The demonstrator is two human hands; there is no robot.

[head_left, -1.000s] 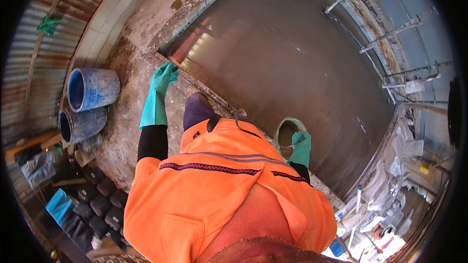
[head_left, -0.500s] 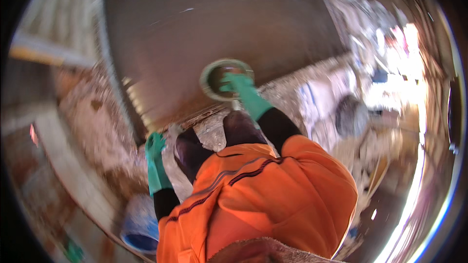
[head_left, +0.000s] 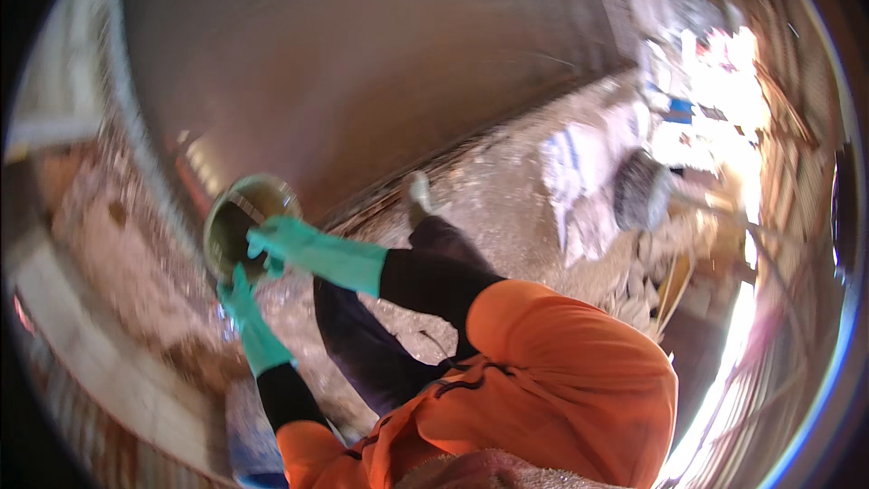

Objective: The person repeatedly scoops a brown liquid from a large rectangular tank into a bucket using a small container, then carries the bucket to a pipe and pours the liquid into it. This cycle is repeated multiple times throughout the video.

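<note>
A round, olive-green basin hangs at the near left corner of a large brown surface, which looks like a tank of dark liquid. My right hand, in a green rubber glove, is closed on the basin's right rim, fingers over the inner side. Against the near rim, my left hand, gloved alike, grips the edge with its thumb up. Motion blur softens both hands. The basin's inside is dark, so its contents cannot be made out.
My shoe stands by the tank's near edge. To the right lie white sacks and a dark bucket. A blue container is at the lower left, beside a pale concrete ledge.
My right hand has carried the basin left and nearer, from the middle of the tank's near edge to its corner. My left hand has come up to its rim.
</note>
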